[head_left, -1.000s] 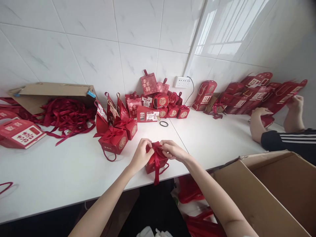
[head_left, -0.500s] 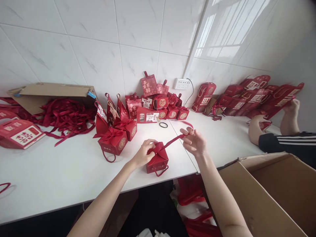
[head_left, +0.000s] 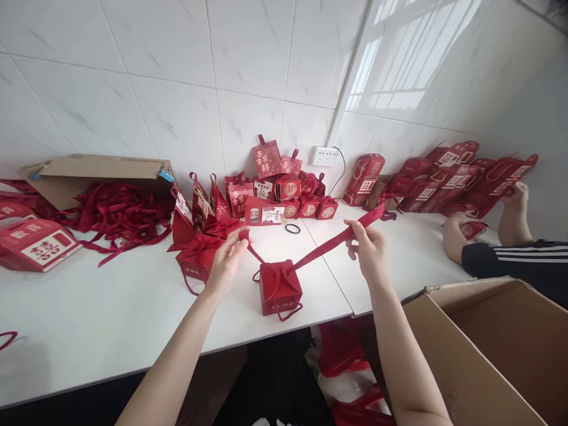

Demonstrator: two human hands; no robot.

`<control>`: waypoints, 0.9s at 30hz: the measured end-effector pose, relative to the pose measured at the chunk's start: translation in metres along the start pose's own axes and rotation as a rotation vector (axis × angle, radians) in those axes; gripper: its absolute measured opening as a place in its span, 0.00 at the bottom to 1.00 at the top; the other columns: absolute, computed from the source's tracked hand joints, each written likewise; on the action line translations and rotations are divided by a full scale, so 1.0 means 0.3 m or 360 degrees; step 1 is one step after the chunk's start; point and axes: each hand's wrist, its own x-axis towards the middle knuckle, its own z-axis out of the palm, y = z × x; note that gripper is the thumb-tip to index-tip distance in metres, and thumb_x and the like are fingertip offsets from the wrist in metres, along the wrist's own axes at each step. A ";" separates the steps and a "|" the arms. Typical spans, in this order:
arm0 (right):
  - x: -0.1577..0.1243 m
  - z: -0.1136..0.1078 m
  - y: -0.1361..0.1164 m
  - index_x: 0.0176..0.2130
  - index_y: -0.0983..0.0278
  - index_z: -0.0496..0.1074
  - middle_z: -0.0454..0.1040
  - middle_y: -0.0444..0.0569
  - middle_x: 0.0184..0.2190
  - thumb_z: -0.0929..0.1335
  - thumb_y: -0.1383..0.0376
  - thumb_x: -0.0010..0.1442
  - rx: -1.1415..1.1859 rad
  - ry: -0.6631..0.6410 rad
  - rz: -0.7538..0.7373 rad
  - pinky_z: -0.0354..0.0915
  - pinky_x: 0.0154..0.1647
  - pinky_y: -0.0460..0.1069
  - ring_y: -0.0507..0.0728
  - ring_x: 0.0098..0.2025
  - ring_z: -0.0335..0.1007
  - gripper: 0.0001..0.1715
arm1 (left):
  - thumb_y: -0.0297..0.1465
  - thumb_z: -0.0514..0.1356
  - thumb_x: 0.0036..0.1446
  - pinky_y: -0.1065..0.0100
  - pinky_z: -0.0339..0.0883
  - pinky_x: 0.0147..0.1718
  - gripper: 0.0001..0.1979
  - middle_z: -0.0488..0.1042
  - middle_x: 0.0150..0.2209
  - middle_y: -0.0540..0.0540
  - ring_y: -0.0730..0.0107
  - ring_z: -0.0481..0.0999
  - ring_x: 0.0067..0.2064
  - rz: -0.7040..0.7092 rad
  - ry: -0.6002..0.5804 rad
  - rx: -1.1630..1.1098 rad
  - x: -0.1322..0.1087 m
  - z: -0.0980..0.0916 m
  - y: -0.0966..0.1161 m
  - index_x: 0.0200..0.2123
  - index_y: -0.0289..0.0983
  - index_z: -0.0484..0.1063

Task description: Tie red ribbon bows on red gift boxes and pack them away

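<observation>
I'm viewing the small red box (head_left: 280, 290) standing upright on the white table (head_left: 239, 313), just below the middle of the frame, its cord handle drooping in front. A red ribbon (head_left: 322, 248) is coming out of its top on both sides. With the left hand (head_left: 227, 260) I'm pinching one end between thumb and fingers, left of centre; with the right hand (head_left: 370, 245) I'm pinching the other length, right of centre, its tip trailing beyond the fingers. Left of the box, bowed boxes (head_left: 195, 260) are sitting partly behind the left hand. Farther back, a black ring (head_left: 292, 228) is lying near centre. A ribbon heap (head_left: 122, 210) is spilling from a carton at left, and a co-worker's hand (head_left: 516, 200) is touching a red bag (head_left: 492, 186) at far right.
</observation>
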 end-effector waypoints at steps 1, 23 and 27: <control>-0.006 -0.002 -0.007 0.33 0.67 0.74 0.63 0.41 0.16 0.66 0.52 0.54 -0.0149 0.0092 -0.0058 0.51 0.12 0.43 0.45 0.13 0.53 0.21 | 0.40 0.63 0.45 0.68 0.63 0.40 0.17 0.74 0.41 0.44 0.64 0.71 0.44 -0.0030 0.0026 -0.0106 -0.006 -0.007 0.005 0.39 0.38 0.74; -0.074 -0.020 0.148 0.41 0.70 0.74 0.63 0.40 0.17 0.63 0.54 0.54 -0.0381 -0.0068 0.0197 0.55 0.12 0.44 0.46 0.12 0.57 0.24 | 0.30 0.65 0.38 0.73 0.65 0.26 0.09 0.65 0.19 0.56 0.80 0.66 0.22 0.0098 0.0787 -0.0218 -0.029 -0.122 0.052 0.25 0.36 0.69; -0.062 0.007 0.061 0.41 0.68 0.75 0.59 0.38 0.15 0.63 0.56 0.56 -0.0268 -0.0016 0.0022 0.54 0.14 0.43 0.46 0.13 0.57 0.22 | 0.32 0.62 0.45 0.75 0.59 0.19 0.10 0.61 0.15 0.57 0.80 0.61 0.18 0.0034 0.0469 -0.0066 0.004 -0.075 0.099 0.32 0.36 0.73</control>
